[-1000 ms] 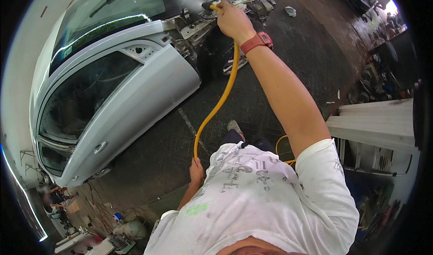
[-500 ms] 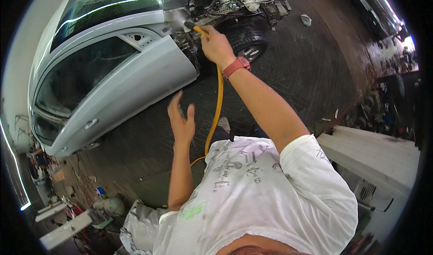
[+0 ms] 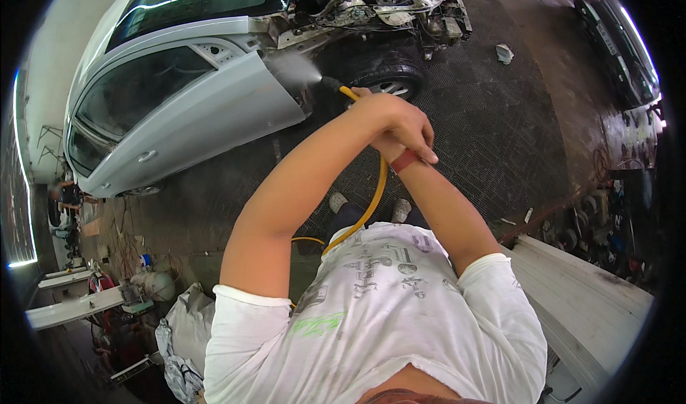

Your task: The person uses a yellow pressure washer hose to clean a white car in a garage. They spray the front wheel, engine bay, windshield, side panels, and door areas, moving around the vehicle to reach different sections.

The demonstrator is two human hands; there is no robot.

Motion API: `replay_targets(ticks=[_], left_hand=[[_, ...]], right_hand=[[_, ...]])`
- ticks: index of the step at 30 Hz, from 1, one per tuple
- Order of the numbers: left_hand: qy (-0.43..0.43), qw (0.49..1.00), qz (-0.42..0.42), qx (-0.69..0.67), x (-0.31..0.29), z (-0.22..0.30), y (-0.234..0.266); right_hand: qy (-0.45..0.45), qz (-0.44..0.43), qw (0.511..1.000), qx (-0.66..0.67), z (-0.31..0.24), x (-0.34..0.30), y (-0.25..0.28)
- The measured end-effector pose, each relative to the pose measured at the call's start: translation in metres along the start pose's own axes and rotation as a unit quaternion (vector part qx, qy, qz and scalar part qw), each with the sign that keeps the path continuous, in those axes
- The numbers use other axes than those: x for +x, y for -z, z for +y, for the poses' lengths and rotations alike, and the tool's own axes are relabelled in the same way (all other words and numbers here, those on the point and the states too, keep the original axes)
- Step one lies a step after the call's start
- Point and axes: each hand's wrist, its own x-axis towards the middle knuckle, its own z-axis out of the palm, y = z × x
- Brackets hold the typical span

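Note:
A yellow hose (image 3: 382,179) with a dark nozzle (image 3: 331,83) is gripped in my right hand (image 3: 362,91), which is mostly hidden behind my left. White spray fans leftward from the nozzle into the gap at the front edge of the open silver car door (image 3: 207,121). My left arm crosses over my right. My left hand (image 3: 409,124) lies over my right wrist with bent fingers, their tips by the red watch strap (image 3: 405,161); how firmly they hold cannot be seen. A front wheel (image 3: 389,79) is just beyond my hands.
The car's stripped front end (image 3: 386,7) has bare metal and parts exposed. A dark car (image 3: 618,43) stands at the far right. A crumpled pale scrap (image 3: 504,53) lies on the dark textured floor (image 3: 486,125). A white beam (image 3: 572,289) is at right, grey sheeting (image 3: 187,325) at lower left.
My left hand has come up from beside the door and crossed onto my right wrist. My right hand has shifted down and right with the hose, and the spray now shows wider.

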Motion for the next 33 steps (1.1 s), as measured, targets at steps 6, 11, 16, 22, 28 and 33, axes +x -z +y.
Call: replay_targets(ticks=[6,11,16,22,28,33], left_hand=[[0.083,0.996,-0.04,0.01,0.023,0.047,-0.002],[-0.043,0.998,-0.038,0.035,0.031,0.037,-0.006],[-0.114,0.992,-0.045,0.033,0.032,0.023,-0.022],[0.05,0.998,0.024,-0.012,0.002,0.026,-0.027],[-0.021,0.875,0.459,0.151,-0.034,0.015,-0.056],[0.091,0.676,0.723,-0.107,-0.04,-0.008,-0.166]], right_hand=[[0.064,0.024,0.987,-0.144,-0.028,-0.041,0.038],[0.09,0.041,0.992,-0.079,-0.034,-0.054,0.046],[0.092,0.035,0.99,-0.106,-0.031,-0.053,0.039],[0.129,0.056,0.951,-0.277,-0.024,-0.04,0.014],[0.144,0.17,0.872,-0.436,-0.02,-0.002,0.001],[-0.084,0.149,0.985,-0.006,-0.06,0.066,0.009]])
